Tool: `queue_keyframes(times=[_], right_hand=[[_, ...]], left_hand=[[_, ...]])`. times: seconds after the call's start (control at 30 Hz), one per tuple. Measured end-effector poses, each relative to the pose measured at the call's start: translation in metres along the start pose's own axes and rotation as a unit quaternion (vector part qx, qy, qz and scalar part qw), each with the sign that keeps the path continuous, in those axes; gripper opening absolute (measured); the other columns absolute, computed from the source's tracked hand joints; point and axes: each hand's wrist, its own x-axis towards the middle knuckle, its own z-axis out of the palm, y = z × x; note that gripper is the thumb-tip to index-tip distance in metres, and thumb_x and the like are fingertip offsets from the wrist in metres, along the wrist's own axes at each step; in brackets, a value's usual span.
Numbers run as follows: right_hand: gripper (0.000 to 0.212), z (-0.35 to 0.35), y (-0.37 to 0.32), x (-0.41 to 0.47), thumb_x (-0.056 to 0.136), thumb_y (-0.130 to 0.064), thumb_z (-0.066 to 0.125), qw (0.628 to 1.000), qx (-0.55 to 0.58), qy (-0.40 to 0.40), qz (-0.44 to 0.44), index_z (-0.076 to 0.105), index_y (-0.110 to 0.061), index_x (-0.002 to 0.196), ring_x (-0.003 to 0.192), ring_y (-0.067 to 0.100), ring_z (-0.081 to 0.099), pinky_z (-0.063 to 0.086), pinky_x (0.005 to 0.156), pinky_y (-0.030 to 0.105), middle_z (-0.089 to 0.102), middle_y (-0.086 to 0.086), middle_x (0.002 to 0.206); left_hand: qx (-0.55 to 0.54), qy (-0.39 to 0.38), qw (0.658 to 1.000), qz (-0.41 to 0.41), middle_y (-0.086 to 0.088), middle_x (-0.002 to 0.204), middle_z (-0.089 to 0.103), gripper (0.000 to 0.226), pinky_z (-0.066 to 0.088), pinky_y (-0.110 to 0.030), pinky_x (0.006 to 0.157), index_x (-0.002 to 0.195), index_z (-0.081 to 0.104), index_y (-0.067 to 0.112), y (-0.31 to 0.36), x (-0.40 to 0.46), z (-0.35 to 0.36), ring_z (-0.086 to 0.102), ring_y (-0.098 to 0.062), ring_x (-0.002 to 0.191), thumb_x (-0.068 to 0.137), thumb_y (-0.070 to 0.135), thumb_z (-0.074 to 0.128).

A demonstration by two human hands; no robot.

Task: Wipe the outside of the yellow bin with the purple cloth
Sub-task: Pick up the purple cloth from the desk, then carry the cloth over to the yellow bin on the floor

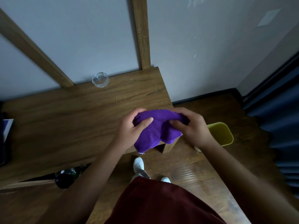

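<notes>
Head view: a person standing at the right front corner of a wooden table (64, 120) holds the purple cloth (153, 131) in the air with 2 bare hands. The left hand (129, 128) pinches the cloth's upper left part, thumb on top; the right hand (192, 128) bunches its upper right part, and the loose lower end hangs free over the table's corner. The yellow bin (221, 133) stands on the floor just beside the table's right edge, partly hidden behind the right wrist and not touched by the cloth. A glass dish (100, 79) sits at the table's back edge. The step in hand looks like readying the cloth; folding it into a flat pad would likely give firmer contact before it meets the bin's outer wall.
</notes>
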Motion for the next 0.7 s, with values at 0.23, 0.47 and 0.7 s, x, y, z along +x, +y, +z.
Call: queue_keyframes(times=[0.23,0.47,0.7], right_hand=[[0.023,-0.024,-0.03,-0.068,0.087,-0.003,0.077,0.997,-0.004,0.066,-0.041,0.073,-0.009,0.108,0.117,0.01,0.065,0.055,0.093,0.025,0.067,-0.001,0.125],[0.014,-0.018,-0.042,-0.123,0.087,-0.013,0.077,0.997,-0.037,0.014,0.063,0.069,-0.023,0.085,0.125,-0.008,0.056,0.054,0.09,0.016,0.055,-0.017,0.143],[0.019,0.007,-0.056,-0.165,0.088,-0.016,0.074,0.991,-0.024,-0.013,0.135,0.062,-0.027,0.079,0.127,0.003,0.057,0.061,0.085,0.034,0.05,-0.015,0.15]], left_hand=[[-0.026,-0.054,0.997,0.049,0.015,0.106,0.077,0.021,0.057,-0.027,0.087,0.112,0.071,0.043,0.039,-0.038,0.006,0.072,-0.009,0.103,0.091,0.041,0.07],[-0.027,-0.141,0.989,0.024,0.018,0.111,0.075,0.025,0.056,-0.025,0.082,0.108,0.073,0.043,0.054,-0.075,0.004,0.071,-0.007,0.104,0.089,0.026,0.073],[-0.111,-0.192,0.974,0.047,0.004,0.117,0.077,0.027,0.055,-0.041,0.101,0.109,0.079,0.028,0.056,-0.115,-0.014,0.07,-0.015,0.117,0.083,0.035,0.077]])
